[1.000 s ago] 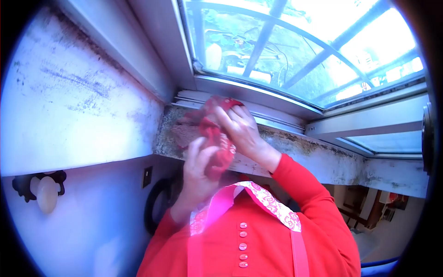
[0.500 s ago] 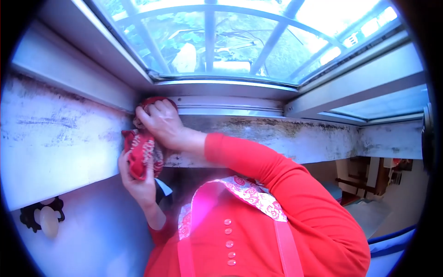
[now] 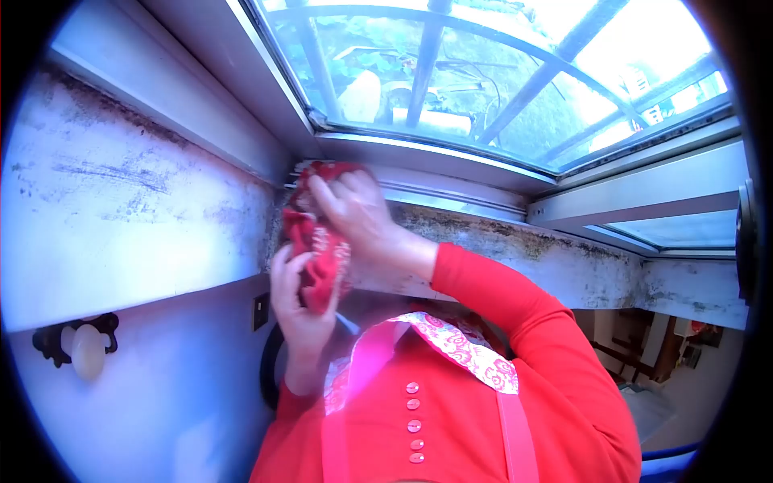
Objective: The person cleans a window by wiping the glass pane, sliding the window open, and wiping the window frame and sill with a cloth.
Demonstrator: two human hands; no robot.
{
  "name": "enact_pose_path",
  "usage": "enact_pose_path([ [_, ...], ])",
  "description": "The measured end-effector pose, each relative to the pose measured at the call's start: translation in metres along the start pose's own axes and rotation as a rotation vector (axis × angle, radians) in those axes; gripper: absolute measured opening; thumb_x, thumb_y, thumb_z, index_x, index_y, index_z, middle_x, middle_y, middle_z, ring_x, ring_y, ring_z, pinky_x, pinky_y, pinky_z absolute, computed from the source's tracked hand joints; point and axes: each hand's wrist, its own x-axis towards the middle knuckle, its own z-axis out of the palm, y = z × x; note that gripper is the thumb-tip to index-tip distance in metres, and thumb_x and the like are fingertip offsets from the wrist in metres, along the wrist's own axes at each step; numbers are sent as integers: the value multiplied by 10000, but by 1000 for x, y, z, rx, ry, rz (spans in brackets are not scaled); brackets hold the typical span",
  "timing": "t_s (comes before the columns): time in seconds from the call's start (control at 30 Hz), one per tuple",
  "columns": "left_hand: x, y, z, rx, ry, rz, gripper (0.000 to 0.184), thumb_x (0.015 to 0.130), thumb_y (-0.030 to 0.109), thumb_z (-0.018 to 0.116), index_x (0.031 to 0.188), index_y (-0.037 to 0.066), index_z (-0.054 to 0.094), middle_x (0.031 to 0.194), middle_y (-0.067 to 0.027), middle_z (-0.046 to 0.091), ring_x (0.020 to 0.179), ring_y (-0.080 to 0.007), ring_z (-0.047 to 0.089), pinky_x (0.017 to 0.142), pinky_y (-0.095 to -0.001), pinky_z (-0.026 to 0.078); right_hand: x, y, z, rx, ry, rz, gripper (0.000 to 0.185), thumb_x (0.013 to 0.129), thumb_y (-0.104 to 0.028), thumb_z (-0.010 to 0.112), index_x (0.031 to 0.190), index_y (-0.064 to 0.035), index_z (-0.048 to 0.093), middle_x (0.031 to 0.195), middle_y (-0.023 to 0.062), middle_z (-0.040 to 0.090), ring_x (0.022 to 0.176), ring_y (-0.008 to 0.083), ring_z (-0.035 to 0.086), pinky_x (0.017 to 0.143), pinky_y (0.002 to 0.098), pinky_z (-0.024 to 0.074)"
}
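Observation:
A red cloth [image 3: 326,249] with white patterning is bunched at the left end of the window's metal track [image 3: 451,197]. My right hand [image 3: 354,201] presses its upper part into the corner, fingers curled over the fabric. Lower down, my left hand [image 3: 302,302] grips the hanging part of the cloth between thumb and fingers. Dark mould-like stains mark the white sill [image 3: 499,241] to the right of my hands. The cloth hides the very corner of the track.
A barred window [image 3: 483,80] rises beyond the track, with another pane [image 3: 676,229] at right. The stained white side wall [image 3: 137,193] stands at left. Below it are a white knob on a dark mount [image 3: 87,352] and a small dark plate [image 3: 261,311]. Furniture [image 3: 644,346] shows at lower right.
The view has turned, so window, hands and cloth appear farther right in the picture. Both hands keep hold of the cloth at the same corner, its folds slightly shifted.

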Motion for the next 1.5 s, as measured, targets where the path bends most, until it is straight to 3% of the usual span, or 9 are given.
enact_pose_path([
  [0.3, -3, -25, -12, -55, 151, -247, 479, 793, 35, 804, 1204, 7, 559, 1275, -167, 556, 1149, -286, 578, 1003, -378, 454, 34, -31, 46, 250, 273, 322, 302, 704, -57, 656, 999, -71, 597, 816, 113, 638, 796, 305, 594, 754, 419, 447],
  [0.47, -10, -28, 20, -300, 98, -180, 508, 801, 115, 834, 1218, 11, 563, 1132, -85, 635, 1003, -166, 604, 930, -321, 478, 43, -20, 23, 1094, 226, 739, 314, 897, -277, 728, 1074, -55, 594, 885, 104, 671, 878, 227, 673, 742, 334, 522],
  [0.57, -9, -6, 19, -233, 48, 20, 471, 747, 65, 840, 1147, 29, 593, 1395, -206, 485, 1259, -324, 526, 1030, -384, 428, 24, -9, 0, 1826, 376, 877, 216, 967, -152, 631, 1155, -73, 560, 1070, 56, 633, 955, 164, 635, 812, 330, 550],
  [0.7, -12, -1, 21, -251, 41, 258, 327, 741, -18, 745, 1045, 41, 640, 1420, -221, 448, 1270, -345, 523, 1037, -404, 440, -8, -4, -68, 2451, 183, 1034, 351, 1044, -291, 466, 1326, -85, 499, 1258, 132, 599, 1106, 251, 619, 998, 418, 490],
  [0.93, -15, -25, 25, -686, 214, -62, 500, 825, -76, 660, 1273, 55, 482, 1308, -149, 543, 1169, -219, 572, 993, -331, 482, -41, -4, -96, 2182, 238, 1040, 374, 1028, -260, 503, 1347, -66, 491, 1295, 129, 586, 1142, 252, 608, 1017, 409, 493],
  [1.17, 14, -4, 35, -1361, 57, -158, 530, 982, 125, 571, 1465, 186, 360, 1437, -142, 442, 1302, -282, 486, 1105, -474, 422, -77, 10, -88, 1828, 322, 878, 399, 1010, -229, 550, 1363, -54, 486, 1329, 126, 570, 1188, 251, 588, 1031, 395, 495],
  [1.27, 33, 17, 30, -1478, -188, -555, 812, 1007, 216, 565, 1572, 340, -4, 1563, -133, 266, 1370, -302, 411, 1146, -511, 357, -61, 9, -95, 1787, 132, 617, 410, 990, -211, 588, 1351, -40, 498, 1324, 131, 573, 1195, 246, 585, 1035, 392, 493],
  [1.33, 26, 33, 21, -1357, -326, -382, 1000, 966, 202, 640, 1559, 318, -157, 1571, -151, 245, 1392, -303, 384, 1155, -507, 339, -36, -10, -108, 1600, 44, 450, 349, 943, -143, 635, 1262, -22, 560, 1204, 129, 619, 1099, 230, 616, 973, 346, 501],
  [1.5, 15, -19, 55, -1490, -185, -308, 578, 1074, 348, 381, 1571, 134, 176, 1535, -127, 343, 1405, -290, 369, 1189, -453, 248, -3, -38, -108, 547, -88, -66, 527, 848, -18, 651, 1364, -49, 551, 1176, 202, 644, 999, 344, 651, 868, 382, 507],
])
